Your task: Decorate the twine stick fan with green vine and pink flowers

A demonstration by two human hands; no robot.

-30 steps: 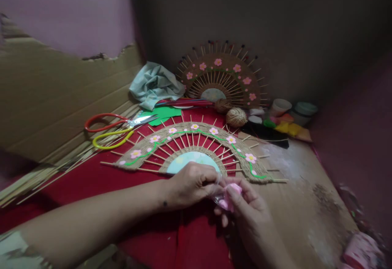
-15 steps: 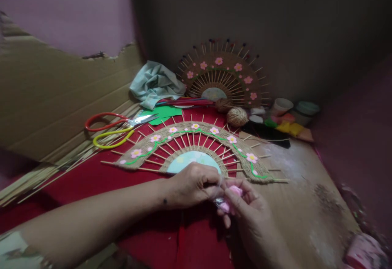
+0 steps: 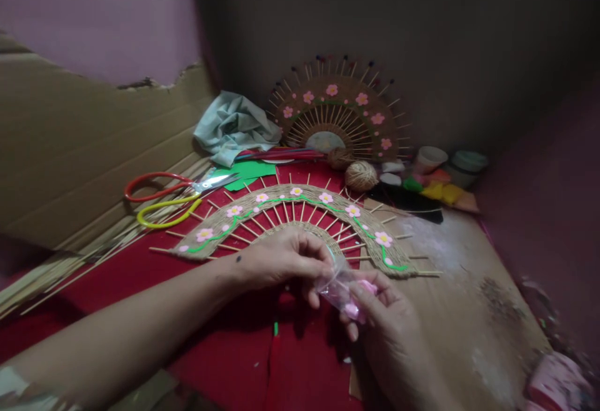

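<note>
A small clear plastic bag [image 3: 336, 287] with a soft pink lump in it, perhaps clay, is between my two hands. My left hand [image 3: 293, 261] pinches the bag's upper end with thumb and fingers. Around the pink part, my right hand [image 3: 382, 308] has its thumb and fingers closed. Just beyond them lies a fan-shaped piece [image 3: 276, 193] of sticks and woven twine, trimmed with pink flowers and a green vine line. My left hand covers much of its inner half-circle. Below my hands lies a thin red tool [image 3: 274, 351] with a green tip.
Scissors [image 3: 175, 195] with red and yellow handles lie at left beside long thin sticks [image 3: 107, 255]. A second fan [image 3: 332, 111] leans on the back wall. Nearby are a twine ball [image 3: 360, 176], a crumpled cloth [image 3: 237, 125], green sheets [image 3: 246, 173], cups [image 3: 429, 160] and yellow packets [image 3: 440, 193].
My hands have drawn slightly apart, the left moving up and left. More of the clear bag shows between them. The red tool's green tip has come into view.
</note>
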